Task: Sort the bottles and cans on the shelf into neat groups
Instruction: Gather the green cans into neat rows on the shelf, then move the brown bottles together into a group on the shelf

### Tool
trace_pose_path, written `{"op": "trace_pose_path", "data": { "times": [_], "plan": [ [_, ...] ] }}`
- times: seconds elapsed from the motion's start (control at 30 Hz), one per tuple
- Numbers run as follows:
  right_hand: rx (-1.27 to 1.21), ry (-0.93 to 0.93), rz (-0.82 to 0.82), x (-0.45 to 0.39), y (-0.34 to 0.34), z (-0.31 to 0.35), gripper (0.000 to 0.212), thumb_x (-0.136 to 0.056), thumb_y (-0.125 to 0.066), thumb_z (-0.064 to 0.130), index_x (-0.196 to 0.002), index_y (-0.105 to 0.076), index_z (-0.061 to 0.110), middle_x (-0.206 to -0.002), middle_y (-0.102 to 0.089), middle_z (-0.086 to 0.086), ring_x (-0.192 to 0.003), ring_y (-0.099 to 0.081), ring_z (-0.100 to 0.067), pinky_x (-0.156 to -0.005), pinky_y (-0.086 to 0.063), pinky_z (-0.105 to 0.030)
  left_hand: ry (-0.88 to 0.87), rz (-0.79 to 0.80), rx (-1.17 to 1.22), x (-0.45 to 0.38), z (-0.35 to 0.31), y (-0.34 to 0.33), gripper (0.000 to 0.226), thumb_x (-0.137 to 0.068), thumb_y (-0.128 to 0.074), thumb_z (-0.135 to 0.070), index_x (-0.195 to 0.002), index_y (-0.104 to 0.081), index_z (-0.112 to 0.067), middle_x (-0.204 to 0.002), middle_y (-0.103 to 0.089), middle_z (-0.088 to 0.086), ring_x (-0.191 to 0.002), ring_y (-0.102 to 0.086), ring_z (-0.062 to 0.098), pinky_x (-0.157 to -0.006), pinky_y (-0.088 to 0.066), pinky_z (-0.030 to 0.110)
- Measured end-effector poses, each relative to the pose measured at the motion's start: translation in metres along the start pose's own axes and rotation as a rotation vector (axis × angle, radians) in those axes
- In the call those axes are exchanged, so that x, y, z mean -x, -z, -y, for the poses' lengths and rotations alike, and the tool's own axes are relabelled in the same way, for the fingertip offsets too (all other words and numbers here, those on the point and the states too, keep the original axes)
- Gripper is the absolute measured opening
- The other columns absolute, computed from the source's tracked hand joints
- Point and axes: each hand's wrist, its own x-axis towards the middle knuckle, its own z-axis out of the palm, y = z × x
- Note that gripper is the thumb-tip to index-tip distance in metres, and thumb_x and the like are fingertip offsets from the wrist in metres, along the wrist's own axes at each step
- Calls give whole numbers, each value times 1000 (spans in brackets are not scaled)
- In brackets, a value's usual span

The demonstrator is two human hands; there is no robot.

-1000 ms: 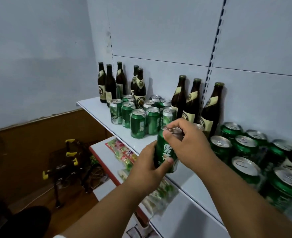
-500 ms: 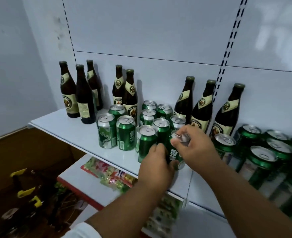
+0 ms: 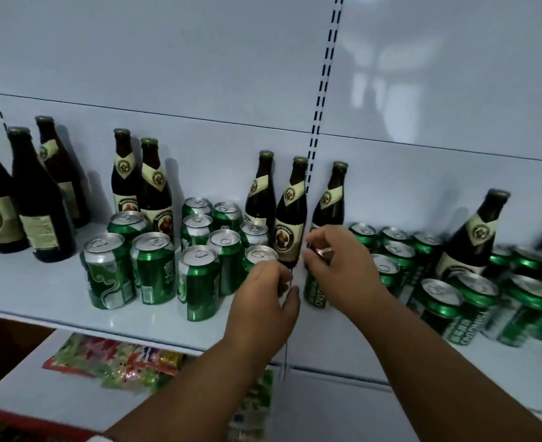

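- Head view: your left hand (image 3: pixel 263 298) wraps around a green can (image 3: pixel 261 261) at the front of the white shelf (image 3: pixel 40 291), fingers curled round its side just below the silver lid.
- Your right hand (image 3: pixel 336 260) sits at 3 o'clock from the left one, a small gap between them, its fingers curled over the top of a second green can (image 3: pixel 315 290) whose lettered side shows below the palm.
- At 9 o'clock from your left hand stands a tight cluster of green cans (image 3: pixel 167 250), upright, lids up, the nearest one (image 3: pixel 199 282) just beside the can you hold.
- At 12 o'clock from your hands, three brown beer bottles (image 3: pixel 290 215) stand upright against the back panel (image 3: pixel 199 59).
- At 10 o'clock, two more bottles (image 3: pixel 142 186) stand behind the can cluster, and three further bottles (image 3: pixel 33 199) stand at the far left of the shelf.
- At 3 o'clock from your right hand, another group of green cans (image 3: pixel 448 291) crowds the shelf, with a lone bottle (image 3: pixel 473 237) standing among them.
- At 7 o'clock, on the lower shelf, lie colourful snack packets (image 3: pixel 113 358).
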Motion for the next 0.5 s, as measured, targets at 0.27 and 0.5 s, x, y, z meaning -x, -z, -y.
{"op": "trace_pose_path", "data": {
  "times": [0.27,0.5],
  "plan": [
    [38,-96,-67,-38,57,-39,10,-91,-65,29,-99,-59,28,-101,-61,4,-88,-60,-10,-78,-49,-28,-74,-32,150,-28,-39,-34,21,-87,-65,-12,-101,-54,-24,-93,-53,-12,-82,-57,4,-72,-50,23],
    [-6,-228,33,-113,44,-60,56,-89,-66,36,-134,-43,12,-131,-56,-9,-114,-57,-27,-89,-46,-34,46,19,33,-76,-61,-50,27,-91,-63,-24,-115,-50,-25,-109,-48,-11,-92,-52,5,-81,-46,26]
  ]
}}
